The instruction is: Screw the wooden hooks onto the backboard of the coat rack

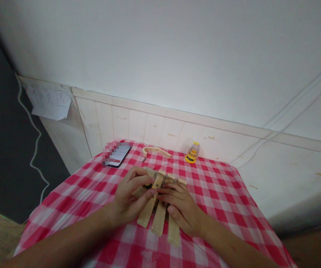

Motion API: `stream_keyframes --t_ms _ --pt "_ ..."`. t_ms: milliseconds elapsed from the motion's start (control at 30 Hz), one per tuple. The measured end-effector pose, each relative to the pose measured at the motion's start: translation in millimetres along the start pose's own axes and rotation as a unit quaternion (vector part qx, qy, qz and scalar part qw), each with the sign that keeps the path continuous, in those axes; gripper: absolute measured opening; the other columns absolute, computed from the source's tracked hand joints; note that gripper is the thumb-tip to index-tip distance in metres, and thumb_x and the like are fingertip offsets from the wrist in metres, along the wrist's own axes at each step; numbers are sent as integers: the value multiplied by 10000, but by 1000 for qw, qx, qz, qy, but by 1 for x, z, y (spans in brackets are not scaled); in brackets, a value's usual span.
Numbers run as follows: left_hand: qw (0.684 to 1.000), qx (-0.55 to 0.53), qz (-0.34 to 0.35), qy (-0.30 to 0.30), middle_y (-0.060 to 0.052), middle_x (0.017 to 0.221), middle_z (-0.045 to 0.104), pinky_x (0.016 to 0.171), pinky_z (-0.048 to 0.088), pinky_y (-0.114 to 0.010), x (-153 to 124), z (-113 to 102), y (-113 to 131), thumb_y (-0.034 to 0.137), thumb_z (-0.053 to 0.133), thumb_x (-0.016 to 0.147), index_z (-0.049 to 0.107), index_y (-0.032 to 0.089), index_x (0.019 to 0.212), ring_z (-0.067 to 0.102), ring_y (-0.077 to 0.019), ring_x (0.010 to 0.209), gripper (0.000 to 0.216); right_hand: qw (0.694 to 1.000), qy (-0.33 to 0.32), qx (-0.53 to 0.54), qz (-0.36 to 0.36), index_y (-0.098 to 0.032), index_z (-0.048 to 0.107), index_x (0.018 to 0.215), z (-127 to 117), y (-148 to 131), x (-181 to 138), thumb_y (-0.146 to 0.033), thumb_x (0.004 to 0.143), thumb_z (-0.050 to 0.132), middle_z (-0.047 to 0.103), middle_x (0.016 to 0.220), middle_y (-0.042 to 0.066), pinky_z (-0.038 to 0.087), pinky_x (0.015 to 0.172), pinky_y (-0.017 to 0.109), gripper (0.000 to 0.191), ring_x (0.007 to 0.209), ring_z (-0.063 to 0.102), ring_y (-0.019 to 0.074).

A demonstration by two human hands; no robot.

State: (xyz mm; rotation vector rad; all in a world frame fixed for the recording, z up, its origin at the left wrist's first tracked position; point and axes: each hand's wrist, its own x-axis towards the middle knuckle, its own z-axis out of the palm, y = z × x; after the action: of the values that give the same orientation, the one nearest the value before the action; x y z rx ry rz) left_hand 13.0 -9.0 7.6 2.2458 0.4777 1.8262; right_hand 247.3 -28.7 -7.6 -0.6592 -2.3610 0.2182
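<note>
Cloth (224, 193): I'm seeing its red-and-white checks lying nearest me, spreading out under the slats and past them on every side.
Slats (160, 219): three pale wooden strips are lying side by side at the middle of the cloth, their near ends pointing at me and their far ends partly hiding under the hands.
Left hand (129, 201): it's curling over the left far corner of the slats, thumb and fingers pinching closed on the wood. Something small and dark is showing at the fingertips, and I cannot tell what it is.
Right hand (184, 210): it's lying flat on the right side of the slats, fingers stretched out, pressing down and gripping nothing.
Phone (118, 154): lying well beyond the slats, off to their left.
Hook (156, 150): a wooden one, lying beyond the slats.
Jar (193, 152): small and yellow, standing beyond the slats to their right.
</note>
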Motion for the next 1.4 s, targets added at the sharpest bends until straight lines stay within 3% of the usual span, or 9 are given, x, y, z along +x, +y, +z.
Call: stream_keyframes --t_ms 100,300,633,1067,1267,1400 --pt "1000 0 -9 10 -48 986 604 743 539 -285 -5 1 -2 95 680 918 614 221 1215 590 -181 897 329 1000 -2 0 -1 -213 638 1289 0 1 0 -370 1090 377 738 1264 97 495 1062 473 365 1267 604 253" --pt "994 -45 -92 43 -44 1000 628 761 556 -283 -20 6 -9 141 750 873 574 239 1178 623 -180 884 365 1000 -10 5 8 -220 630 1314 0 0 -1 -365 1087 382 730 1280 103 479 1085 490 367 1272 608 254" --pt "993 -90 -73 23 -60 994 645 775 554 -299 -11 4 -3 135 681 927 585 230 1200 636 -189 910 305 1000 2 9 -3 -211 636 1283 0 0 1 -372 1089 373 737 1253 106 502 1052 473 365 1251 611 255" --pt "990 -57 -121 -35 -85 1093 679 838 564 -314 -14 -2 -2 166 591 989 583 233 1301 665 -198 959 319 1000 -7 9 0 -218 635 1288 -1 -1 1 -374 1087 369 730 1282 109 502 1043 501 369 1252 611 270" --pt "993 -57 -81 -57 -54 1056 716 839 584 -294 -5 1 2 124 619 958 580 255 1306 699 -185 937 374 1000 -15 15 11 -219 637 1295 -1 -1 1 -360 1082 382 726 1271 110 499 1060 497 361 1273 595 266" --pt "986 -86 -142 -28 -46 1049 740 829 591 -280 -9 7 -4 136 650 954 612 254 1281 721 -175 924 349 1000 -7 17 6 -215 642 1291 0 0 0 -345 1079 389 735 1272 107 497 1057 498 355 1259 611 268"
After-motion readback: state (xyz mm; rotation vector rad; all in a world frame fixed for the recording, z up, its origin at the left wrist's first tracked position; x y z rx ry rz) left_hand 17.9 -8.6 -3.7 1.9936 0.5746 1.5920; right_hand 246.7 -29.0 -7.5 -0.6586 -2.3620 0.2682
